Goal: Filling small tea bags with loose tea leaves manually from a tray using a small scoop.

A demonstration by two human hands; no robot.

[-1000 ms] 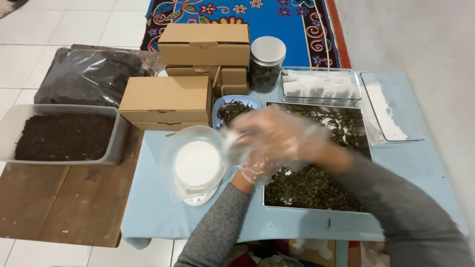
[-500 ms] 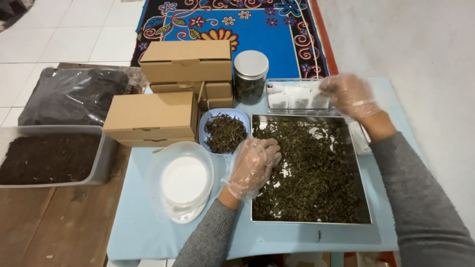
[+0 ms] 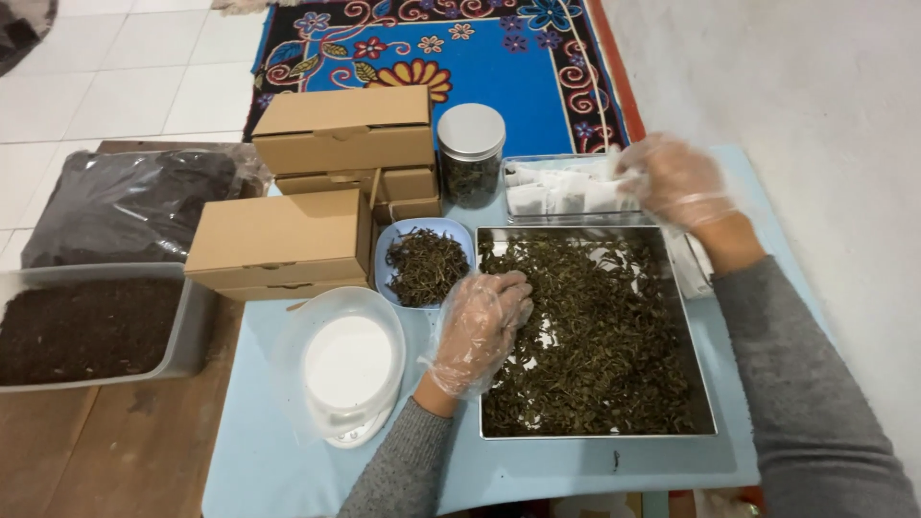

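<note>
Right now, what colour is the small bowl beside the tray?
Light blue bowl, seen in the head view.

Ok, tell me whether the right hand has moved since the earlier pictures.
Yes. The right hand has gone from over the square metal tray, beside the left hand, up to the clear container of white sachets behind the tray.

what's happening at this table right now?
A person in thin clear gloves works over a square metal tray of dried dark-green leaves. The left hand rests on the leaves at the tray's left edge. The right hand reaches into a clear container of small white sachets behind the tray. Nearby sit a blue dish of leaves, a white scale, cardboard boxes and a lidded jar.
</note>
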